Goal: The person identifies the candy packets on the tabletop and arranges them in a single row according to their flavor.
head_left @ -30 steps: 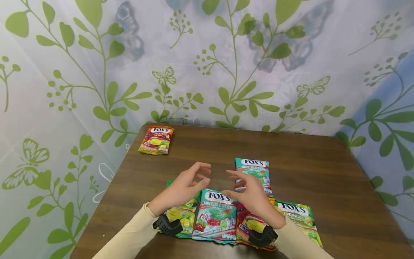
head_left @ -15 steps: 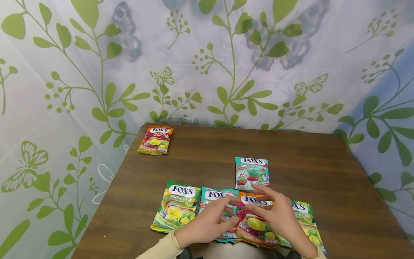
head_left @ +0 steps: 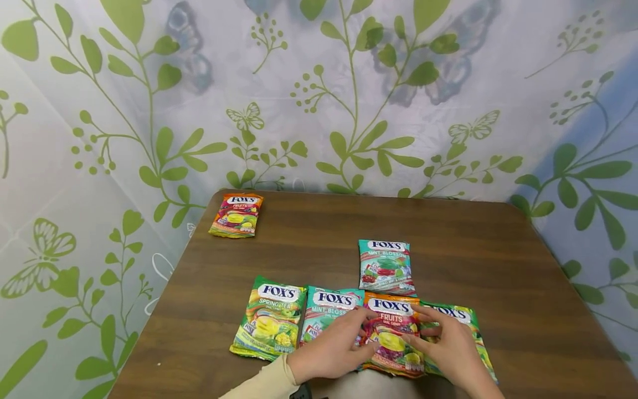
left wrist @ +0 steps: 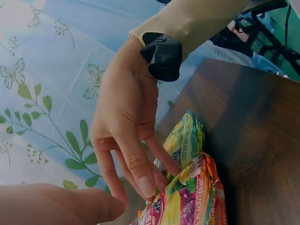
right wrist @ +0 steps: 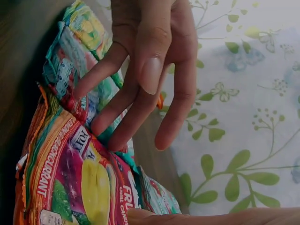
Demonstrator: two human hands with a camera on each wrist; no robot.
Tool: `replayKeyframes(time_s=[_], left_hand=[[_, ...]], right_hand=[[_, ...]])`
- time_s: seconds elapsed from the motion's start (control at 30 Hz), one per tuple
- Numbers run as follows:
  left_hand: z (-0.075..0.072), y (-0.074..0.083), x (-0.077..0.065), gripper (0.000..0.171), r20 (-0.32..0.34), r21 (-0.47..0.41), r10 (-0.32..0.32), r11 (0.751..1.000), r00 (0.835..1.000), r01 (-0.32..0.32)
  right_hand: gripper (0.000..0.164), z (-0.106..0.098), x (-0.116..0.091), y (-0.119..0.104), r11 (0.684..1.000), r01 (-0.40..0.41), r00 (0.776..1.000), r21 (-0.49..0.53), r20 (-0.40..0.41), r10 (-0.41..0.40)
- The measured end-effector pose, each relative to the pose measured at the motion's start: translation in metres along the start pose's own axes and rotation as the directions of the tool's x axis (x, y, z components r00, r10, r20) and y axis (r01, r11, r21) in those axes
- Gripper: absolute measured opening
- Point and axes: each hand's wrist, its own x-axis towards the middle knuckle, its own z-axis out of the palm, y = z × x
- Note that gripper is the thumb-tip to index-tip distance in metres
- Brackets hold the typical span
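Note:
My left hand [head_left: 335, 344] reaches over the middle mint blossom candy bag [head_left: 333, 299], fingertips at the left edge of the orange-red fruits candy bag [head_left: 391, 318]. My right hand [head_left: 452, 344] is at the fruits bag's right side, over the right spring tea candy bag [head_left: 476, 332]. Both hands have loosely bent fingers, with the fruits bag between them. In the right wrist view the left hand [right wrist: 154, 51] hovers at or touches the bags. In the left wrist view the right hand [left wrist: 124, 112] has its fingertips by the fruits bag [left wrist: 187, 199]; firm contact is unclear.
Another spring tea bag [head_left: 269, 318] lies at the row's left end. One mint blossom bag [head_left: 385, 267] sits behind the row. A second fruits bag [head_left: 236, 215] lies at the far left corner of the wooden table [head_left: 299, 233]. A patterned curtain [head_left: 279, 138] hangs behind.
Both hands have come down and moved right, from above the mint blossom bag to either side of the fruits bag in the row. The bags keep roughly their places.

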Motion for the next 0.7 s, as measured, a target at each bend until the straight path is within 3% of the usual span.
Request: replayKeyframes(time_s=[0.17,0.4,0.7], left_hand=[[0.000,0.005,0.003,0.053,0.018,0.108,-0.050,0.993,0.999,0.048],[0.007,0.005,0.003,0.058,-0.023,0.177,-0.099,0.979,0.995,0.101],[0.010,0.007,0.010,0.058,-0.012,0.214,-0.150,0.965,0.989,0.149]], right_hand=[[0.074,0.001,0.001,0.002,1.000,0.002,1.000,-0.017,0.002,-0.002],[0.077,-0.001,0.007,0.005,0.998,0.014,0.999,-0.061,0.031,-0.012],[0.074,0.001,0.012,0.009,0.994,0.006,0.997,-0.106,0.077,0.003]])
